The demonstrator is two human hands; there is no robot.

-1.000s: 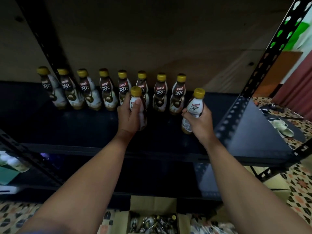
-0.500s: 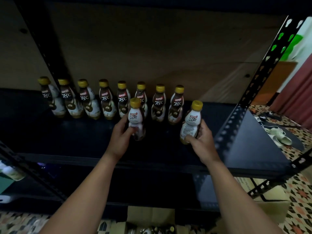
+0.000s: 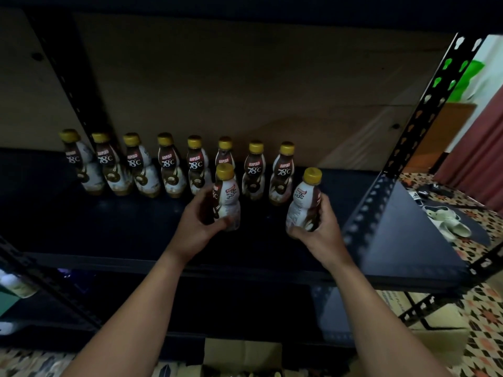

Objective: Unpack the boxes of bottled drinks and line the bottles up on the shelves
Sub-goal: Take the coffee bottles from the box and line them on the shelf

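Several gold-capped coffee bottles stand in a row (image 3: 168,167) along the back of the dark shelf (image 3: 81,221). My left hand (image 3: 196,227) grips another such bottle (image 3: 226,197) low on its body, upright, just in front of the row. My right hand (image 3: 321,229) holds a second bottle (image 3: 304,202) by its lower half, tilted slightly right, to the right of the row's end. Whether either bottle's base touches the shelf is hard to tell.
A black perforated upright (image 3: 424,110) bounds the shelf on the right, another (image 3: 70,85) at the left back. An open cardboard box (image 3: 242,352) sits on the floor below. A sandal (image 3: 446,221) lies on the patterned floor at right. One bottle (image 3: 16,284) shows on the lower left.
Both hands have slid down from the bottles' upper parts to their lower bodies. The two bottles have come lower towards the shelf, and the view has tilted up a little.
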